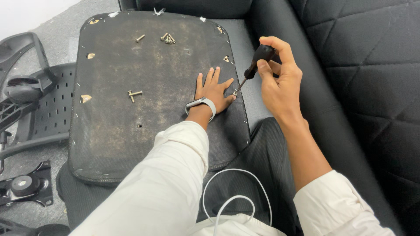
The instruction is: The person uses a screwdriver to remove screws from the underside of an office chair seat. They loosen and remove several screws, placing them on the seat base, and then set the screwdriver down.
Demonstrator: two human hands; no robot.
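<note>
White cable [236, 199] below screws [167, 38], chair base [35, 100]

You have no packages, labels, signs or screens in front of you (nothing boxed, tagged or posted shows anywhere in this view).
</note>
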